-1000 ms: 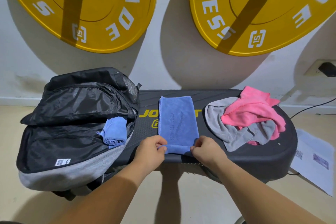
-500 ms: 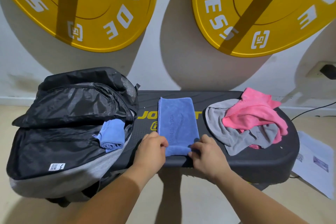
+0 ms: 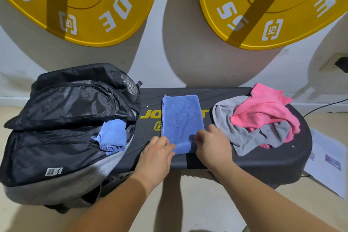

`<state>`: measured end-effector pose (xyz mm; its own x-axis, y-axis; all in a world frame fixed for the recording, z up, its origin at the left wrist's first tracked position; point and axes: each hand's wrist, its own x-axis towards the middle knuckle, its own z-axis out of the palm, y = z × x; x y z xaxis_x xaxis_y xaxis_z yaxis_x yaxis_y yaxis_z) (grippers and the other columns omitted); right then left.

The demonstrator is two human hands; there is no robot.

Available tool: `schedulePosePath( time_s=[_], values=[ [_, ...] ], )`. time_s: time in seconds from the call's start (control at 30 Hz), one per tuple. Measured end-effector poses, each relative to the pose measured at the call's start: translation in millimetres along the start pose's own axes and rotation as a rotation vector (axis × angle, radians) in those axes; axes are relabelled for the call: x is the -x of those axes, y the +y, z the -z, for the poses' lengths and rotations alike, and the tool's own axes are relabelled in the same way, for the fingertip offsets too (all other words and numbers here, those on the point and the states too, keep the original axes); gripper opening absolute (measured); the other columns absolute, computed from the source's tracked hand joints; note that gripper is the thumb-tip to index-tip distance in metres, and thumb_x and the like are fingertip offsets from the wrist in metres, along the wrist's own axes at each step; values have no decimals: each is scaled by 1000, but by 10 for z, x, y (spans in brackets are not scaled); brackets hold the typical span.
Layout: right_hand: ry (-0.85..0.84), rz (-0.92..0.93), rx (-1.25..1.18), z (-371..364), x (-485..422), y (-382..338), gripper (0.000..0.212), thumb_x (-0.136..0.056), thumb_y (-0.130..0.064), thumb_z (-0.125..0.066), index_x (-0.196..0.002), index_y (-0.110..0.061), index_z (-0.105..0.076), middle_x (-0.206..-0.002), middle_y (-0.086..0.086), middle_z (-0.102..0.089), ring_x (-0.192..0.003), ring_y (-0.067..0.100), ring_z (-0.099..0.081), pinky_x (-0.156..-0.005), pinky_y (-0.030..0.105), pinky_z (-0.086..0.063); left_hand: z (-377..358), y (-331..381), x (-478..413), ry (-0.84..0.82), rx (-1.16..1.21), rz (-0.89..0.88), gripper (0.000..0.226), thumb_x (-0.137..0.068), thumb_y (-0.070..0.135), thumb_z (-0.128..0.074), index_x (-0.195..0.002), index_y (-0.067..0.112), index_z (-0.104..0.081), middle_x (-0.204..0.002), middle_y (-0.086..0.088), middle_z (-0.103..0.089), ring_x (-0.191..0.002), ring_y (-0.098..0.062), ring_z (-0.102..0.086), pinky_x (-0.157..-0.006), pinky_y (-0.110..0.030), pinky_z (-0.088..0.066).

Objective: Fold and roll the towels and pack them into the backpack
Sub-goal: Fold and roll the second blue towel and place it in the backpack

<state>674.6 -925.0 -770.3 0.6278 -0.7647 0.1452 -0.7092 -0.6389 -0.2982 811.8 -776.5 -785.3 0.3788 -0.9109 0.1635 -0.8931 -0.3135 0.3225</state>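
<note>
I see the black and grey fabric backpack (image 3: pixel 66 118) lying open at the left of the frame, its black flap thrown back toward the wall. In its mouth sits one rolled light-blue towel (image 3: pixel 113 137), spiral end toward me, at the edge of the opening. A small white label shows on the black lining at lower left.

At the centre, the long folded blue microfibre towel (image 3: pixel 181 117) lies flat on the black moulded plastic step platform (image 3: pixel 263 164). It runs away from me and covers part of the platform's yellow logo. Its near end is turned up into a small roll. My left hand (image 3: pixel 157 153) grips the roll's left end, fingers pressed together and curled over it. My right hand (image 3: pixel 212 147) grips the right end with fingers bent down onto the cloth. Their tips are smeared, so I cannot tell how they lie.

Right of centre on the platform, a crumpled grey towel (image 3: pixel 235 137) lies with a crumpled pink towel (image 3: pixel 263 111) heaped on it.

The platform sits over a pale beige floor against a white wall. Two large yellow weight plates (image 3: pixel 94 5) with white lettering fill the upper left and upper right. Printed paper sheets (image 3: pixel 327 160) lie on the floor at the right edge, below a wall socket (image 3: pixel 331 64).
</note>
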Motion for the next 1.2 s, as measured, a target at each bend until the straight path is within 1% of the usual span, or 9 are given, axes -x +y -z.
schedulePosePath(
  time_s=[0.13,0.2,0.3,0.47,0.73,0.87,0.97,1.03,1.2],
  values=[
    [87,324,106,-107,225,120,8,-79,-24,-65,-81,-17,-63,-83,2,-52,-72,29,-48,-58,39,-39,-35,-1,-91,-22,119,116,18,-97,26,-55,-101,18,-69,-98,3,-56,-95,-24,-47,-79,-41,-50],
    [35,325,102,-102,271,202,21,-82,-35,-67,-94,-18,-64,-96,2,-55,-79,28,-50,-64,41,-46,-34,-14,-131,-11,200,180,19,-96,26,-57,-109,19,-70,-102,1,-61,-99,-26,-51,-85,-40,-49],
    [2,288,95,-89,181,194,20,-76,-27,-75,-91,-19,-67,-100,1,-56,-79,27,-52,-63,40,-47,-32,-25,-159,-11,264,221,31,-97,26,-60,-127,21,-64,-112,-1,-63,-108,-25,-53,-92,-37,-47],
    [-57,267,12,-71,36,149,10,-86,-24,-68,-94,-19,-71,-87,-1,-60,-79,29,-54,-68,43,-49,-28,-22,-185,-33,211,223,21,-100,28,-54,-113,19,-67,-113,1,-51,-107,-23,-44,-92,-39,-46],
    [-381,29,-150,137,42,101,22,-96,-36,-58,-103,-22,-73,-99,-6,-44,-109,24,-50,-97,36,-44,171,39,-109,-211,140,249,22,-102,38,-45,-103,22,-61,-105,2,-59,-103,-25,-53,-87,-40,-47],
    [-401,-236,-448,206,86,95,10,-91,-28,-66,-85,-21,-63,-89,-7,-65,-86,19,-64,-79,33,-56,189,28,-68,-169,362,462,28,-94,47,-59,-85,20,-54,-79,2,-61,-80,-27,-60,-71,-37,-50],
    [-334,-330,-565,190,92,70,11,-89,-22,-71,-83,-20,-62,-77,-4,-65,-73,16,-60,-72,31,-51,156,6,-95,-131,374,567,35,-88,49,-66,-83,17,-54,-78,2,-58,-79,-26,-61,-73,-38,-51],
    [-305,-374,-587,180,53,54,17,-88,-22,-75,-79,-17,-62,-74,-1,-64,-67,14,-58,-65,27,-48,143,-27,-120,-50,292,496,34,-87,47,-69,-79,20,-51,-84,2,-55,-81,-24,-57,-75,-40,-52],
    [-293,-413,-583,98,-40,84,24,-87,-26,-77,-76,-17,-57,-75,1,-62,-68,17,-56,-65,31,-47,26,-38,-49,84,-30,-104,21,-98,32,-47,-90,22,-64,-86,5,-54,-83,-21,-48,-68,-42,-51]
  ],
)
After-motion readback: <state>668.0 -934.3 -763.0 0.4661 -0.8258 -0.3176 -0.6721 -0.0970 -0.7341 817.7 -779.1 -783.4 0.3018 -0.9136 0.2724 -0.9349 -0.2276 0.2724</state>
